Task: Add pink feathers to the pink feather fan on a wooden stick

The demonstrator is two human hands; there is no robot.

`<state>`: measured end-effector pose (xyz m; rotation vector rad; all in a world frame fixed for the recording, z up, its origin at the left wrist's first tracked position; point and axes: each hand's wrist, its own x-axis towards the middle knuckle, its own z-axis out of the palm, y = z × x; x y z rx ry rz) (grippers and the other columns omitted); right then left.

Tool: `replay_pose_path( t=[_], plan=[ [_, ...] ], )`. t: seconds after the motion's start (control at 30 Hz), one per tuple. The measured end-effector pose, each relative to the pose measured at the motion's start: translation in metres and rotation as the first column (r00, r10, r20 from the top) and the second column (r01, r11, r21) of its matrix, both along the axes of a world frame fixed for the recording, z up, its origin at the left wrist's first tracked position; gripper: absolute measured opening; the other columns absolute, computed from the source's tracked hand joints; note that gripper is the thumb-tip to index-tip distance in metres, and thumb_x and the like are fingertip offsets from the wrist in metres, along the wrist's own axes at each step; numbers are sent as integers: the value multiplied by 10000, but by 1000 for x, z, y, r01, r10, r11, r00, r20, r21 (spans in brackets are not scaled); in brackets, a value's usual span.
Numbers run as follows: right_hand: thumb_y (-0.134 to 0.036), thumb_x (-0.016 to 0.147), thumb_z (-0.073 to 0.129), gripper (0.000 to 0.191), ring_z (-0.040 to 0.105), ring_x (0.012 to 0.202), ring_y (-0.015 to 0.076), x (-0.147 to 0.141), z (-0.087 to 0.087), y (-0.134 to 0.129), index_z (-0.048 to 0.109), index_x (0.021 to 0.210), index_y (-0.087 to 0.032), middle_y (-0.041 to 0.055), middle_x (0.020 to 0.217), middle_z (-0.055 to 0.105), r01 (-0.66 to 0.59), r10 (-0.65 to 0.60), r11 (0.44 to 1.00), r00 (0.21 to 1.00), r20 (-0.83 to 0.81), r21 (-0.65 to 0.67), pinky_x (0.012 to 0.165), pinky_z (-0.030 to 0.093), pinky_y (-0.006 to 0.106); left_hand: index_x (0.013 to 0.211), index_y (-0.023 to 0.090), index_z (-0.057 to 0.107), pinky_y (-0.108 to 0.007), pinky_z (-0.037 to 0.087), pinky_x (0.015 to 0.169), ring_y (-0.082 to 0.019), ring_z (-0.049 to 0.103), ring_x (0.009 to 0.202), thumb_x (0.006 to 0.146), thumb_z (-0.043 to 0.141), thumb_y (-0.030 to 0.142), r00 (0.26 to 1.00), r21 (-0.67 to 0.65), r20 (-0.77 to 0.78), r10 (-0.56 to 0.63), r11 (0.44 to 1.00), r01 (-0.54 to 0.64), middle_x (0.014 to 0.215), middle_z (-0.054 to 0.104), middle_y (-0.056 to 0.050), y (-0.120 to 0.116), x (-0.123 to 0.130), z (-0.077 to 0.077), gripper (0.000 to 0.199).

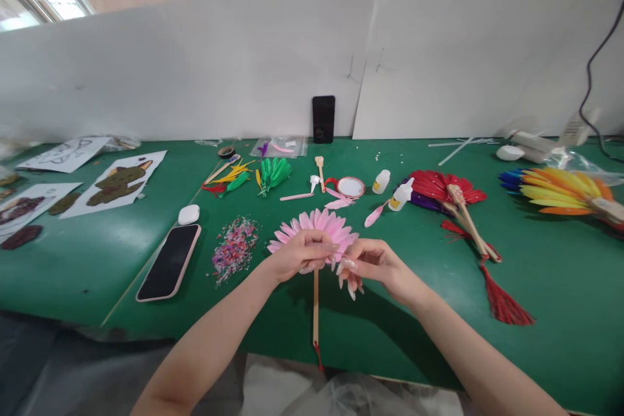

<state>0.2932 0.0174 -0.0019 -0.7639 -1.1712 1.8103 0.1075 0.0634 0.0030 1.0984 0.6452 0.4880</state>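
Note:
A pink feather fan (319,224) lies on the table in front of me, its wooden handle (316,305) pointing toward me with a red cord at the end. Over its lower right part, my left hand (302,251) is closed in a pinch. Close beside it, my right hand (375,266) also pinches with thumb and forefinger, its other fingers loosely curled. The fingertips of both hands nearly meet. Something thin and pinkish seems to run between them, too small to name. Both hands cover part of the fan.
Beyond the fan stand white glue bottles (400,195), near a round mirror-like disc (351,187) and loose pink feathers (374,216). Left are colourful scraps (234,248), a phone (170,263) and green feathers (274,173). A red fan (443,187) and a yellow-orange fan (560,192) lie right.

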Motion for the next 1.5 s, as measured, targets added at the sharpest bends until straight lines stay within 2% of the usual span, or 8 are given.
replay_pose_path(
  t=[0.13, 0.23, 0.37, 0.5, 0.87, 1.0, 1.2, 1.5],
  plan=[
    [-319, 739, 717, 210, 624, 499, 88, -1, -2, 3, 623, 675, -142, 25, 657, 704, -12, 12, 1000, 998, 56, 1, 453, 445, 172, 658, 144, 522, -201, 123, 358, -20, 266, 300, 736, 674, 426, 1000, 5, -10, -16, 1000, 16, 367, 392, 88, -3, 2, 3, 330],
    [-323, 701, 746, 215, 615, 483, 90, -2, -4, 4, 651, 683, -132, 32, 640, 702, -11, 10, 1000, 995, 104, 12, 438, 442, 173, 643, 140, 522, -192, 152, 381, -16, 248, 314, 737, 670, 431, 999, 27, -24, 39, 999, -39, 367, 356, 97, -4, 1, 6, 340],
    [-312, 682, 759, 205, 591, 452, 88, -4, -4, 4, 660, 658, -134, 37, 618, 701, 103, -111, 993, 983, 150, 59, 404, 421, 174, 597, 138, 505, -186, 177, 403, -10, 220, 322, 745, 668, 399, 994, 75, -7, 107, 991, -107, 347, 284, 112, -1, -1, 7, 341],
    [-304, 658, 774, 198, 585, 440, 99, -5, -3, 3, 654, 658, -145, 31, 611, 694, 244, -261, 962, 954, 146, 119, 379, 410, 184, 586, 146, 478, -192, 168, 392, -19, 239, 339, 717, 681, 411, 988, 137, -69, 136, 983, -126, 378, 344, 95, 0, -1, 5, 359],
    [-382, 672, 752, 255, 555, 411, 97, -6, -5, 4, 637, 654, -155, 0, 583, 623, 351, -387, 911, 910, 150, 218, 367, 422, 205, 590, 144, 474, -189, 206, 418, -26, 276, 384, 705, 668, 435, 983, 176, -117, 140, 977, -119, 439, 395, 76, -1, 4, 4, 368],
    [-360, 706, 732, 220, 575, 455, 97, -3, -3, 3, 647, 679, -159, 8, 645, 637, 300, -350, 915, 923, 160, 270, 446, 475, 224, 616, 140, 503, -198, 175, 410, -21, 267, 364, 714, 667, 404, 991, 108, -106, 85, 991, -73, 439, 420, 72, 0, 2, 1, 326],
    [-349, 729, 716, 207, 583, 484, 109, 1, 2, 2, 653, 670, -161, 7, 642, 623, 217, -304, 921, 919, 250, 322, 501, 495, 247, 612, 134, 513, -217, 132, 413, -9, 212, 324, 753, 657, 372, 992, 76, -121, 21, 997, -12, 374, 342, 98, 2, 0, 3, 312],
    [-290, 775, 686, 173, 568, 536, 89, 4, 5, 1, 650, 696, -140, 22, 682, 637, 92, -158, 957, 960, 232, 274, 493, 455, 206, 586, 138, 485, -220, 112, 404, -10, 231, 312, 716, 699, 372, 998, -21, -59, -8, 1000, 6, 355, 333, 99, 0, 1, 6, 343]
  ],
)
